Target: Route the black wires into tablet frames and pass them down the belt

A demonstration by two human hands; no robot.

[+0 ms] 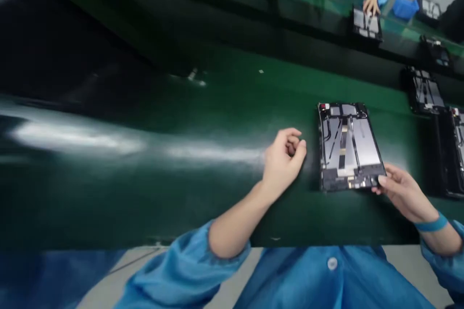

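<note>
My right hand (pixel 408 193) pinches the lower right corner of an opened tablet (pixel 366 142), thumb on top and fingers beneath. The tablet's inside faces up, showing silver-grey plates, black cables and a dark strip along the near edge. It sits just above or on the green work surface; I cannot tell which. To its left, apart from it, is my left hand (pixel 284 157). Those fingers are loosely curled, with the thumb apart from them and nothing visible in between. A blue band circles my right wrist.
More opened tablets (pixel 425 89) lie at right, one cut off by the frame edge (pixel 459 137). Across a raised ledge, a co-worker's hand (pixel 371 4) touches another tablet (pixel 367 24) near a blue bin (pixel 405 7). A small white scrap (pixel 261 71) lies on the green bench (pixel 203 193).
</note>
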